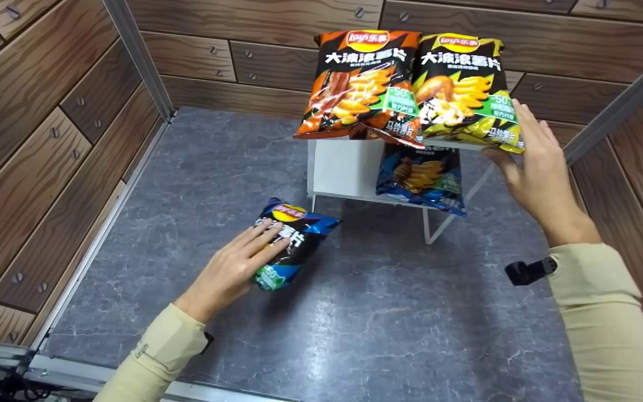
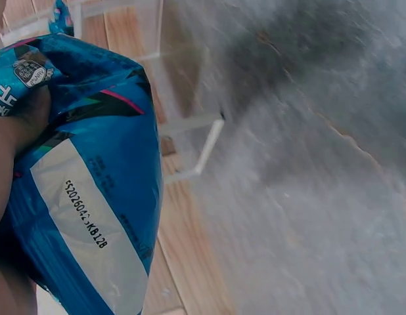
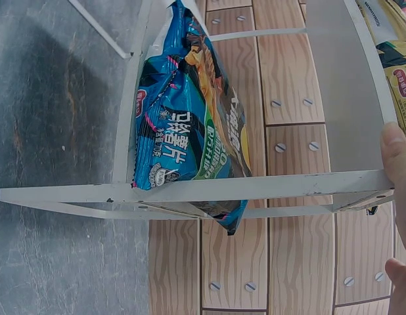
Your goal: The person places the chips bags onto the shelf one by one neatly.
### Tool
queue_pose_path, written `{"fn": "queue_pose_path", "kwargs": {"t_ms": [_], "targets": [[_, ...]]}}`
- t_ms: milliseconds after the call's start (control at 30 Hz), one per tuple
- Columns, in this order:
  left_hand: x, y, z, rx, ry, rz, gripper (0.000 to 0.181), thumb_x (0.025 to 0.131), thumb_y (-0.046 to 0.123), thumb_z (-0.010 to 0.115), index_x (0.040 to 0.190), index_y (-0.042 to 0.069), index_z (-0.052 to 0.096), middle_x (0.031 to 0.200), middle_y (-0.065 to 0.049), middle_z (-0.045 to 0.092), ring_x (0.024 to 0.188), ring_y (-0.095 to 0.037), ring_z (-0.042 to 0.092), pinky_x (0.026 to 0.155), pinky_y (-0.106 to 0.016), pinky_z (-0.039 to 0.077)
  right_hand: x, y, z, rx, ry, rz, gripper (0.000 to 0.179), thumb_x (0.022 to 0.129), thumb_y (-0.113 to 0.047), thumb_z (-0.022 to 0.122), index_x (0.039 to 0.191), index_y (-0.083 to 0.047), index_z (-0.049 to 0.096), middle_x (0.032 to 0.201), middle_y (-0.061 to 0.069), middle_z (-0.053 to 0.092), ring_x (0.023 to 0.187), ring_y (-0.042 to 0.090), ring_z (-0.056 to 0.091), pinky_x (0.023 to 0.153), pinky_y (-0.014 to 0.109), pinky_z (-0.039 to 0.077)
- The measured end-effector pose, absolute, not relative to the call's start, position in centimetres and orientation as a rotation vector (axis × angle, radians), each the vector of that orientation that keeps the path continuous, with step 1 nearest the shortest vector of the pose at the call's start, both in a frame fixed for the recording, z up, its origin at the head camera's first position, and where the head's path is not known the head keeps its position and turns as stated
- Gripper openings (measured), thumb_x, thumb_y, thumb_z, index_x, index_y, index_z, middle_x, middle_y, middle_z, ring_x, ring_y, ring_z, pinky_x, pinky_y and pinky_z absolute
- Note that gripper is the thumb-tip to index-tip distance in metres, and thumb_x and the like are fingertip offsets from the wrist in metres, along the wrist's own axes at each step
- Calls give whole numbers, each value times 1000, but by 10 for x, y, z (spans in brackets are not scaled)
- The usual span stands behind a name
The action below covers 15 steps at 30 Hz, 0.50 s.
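Observation:
In the head view my left hand holds a blue-and-black bag of chips, fingers laid across its front. The left wrist view shows the back of that chip bag, with a printed white strip. My right hand touches the right side of a yellow-and-black chip bag on the top of a white rack. Its thumb rests at the rack's upper edge in the right wrist view; the other fingers look fairly straight.
An orange-and-black chip bag stands left of the yellow one on the top shelf. Another blue chip bag sits on the lower shelf's right side. Wood-patterned walls with metal posts enclose the grey marbled surface.

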State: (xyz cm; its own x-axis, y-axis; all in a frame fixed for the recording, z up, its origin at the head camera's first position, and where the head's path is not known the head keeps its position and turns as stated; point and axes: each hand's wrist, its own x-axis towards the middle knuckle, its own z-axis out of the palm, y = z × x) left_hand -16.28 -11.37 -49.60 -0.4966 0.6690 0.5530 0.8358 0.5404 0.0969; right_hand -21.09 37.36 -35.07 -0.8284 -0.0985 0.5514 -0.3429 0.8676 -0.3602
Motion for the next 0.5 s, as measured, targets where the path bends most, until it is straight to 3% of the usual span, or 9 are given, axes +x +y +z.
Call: {"fn": "queue_pose_path", "kwargs": {"t_ms": [300, 500], "targets": [[-163, -89, -479, -1303, -2273, -499, 76, 78, -20, 65, 145, 14, 52, 149, -12, 51, 138, -30, 49, 111, -42, 44, -211, 373, -350, 317, -2510, 611, 76, 88, -17, 74, 154, -11, 36, 159, 12, 36, 149, 33, 32, 124, 51, 19], [-165, -75, -465, -1320, -2259, -493, 68, 85, -14, 64, 145, 15, 52, 149, -12, 51, 139, -28, 49, 109, -39, 47, -210, 373, -350, 313, -2513, 617, 76, 88, -17, 74, 154, -10, 37, 159, 13, 36, 149, 35, 31, 125, 51, 19]]}}
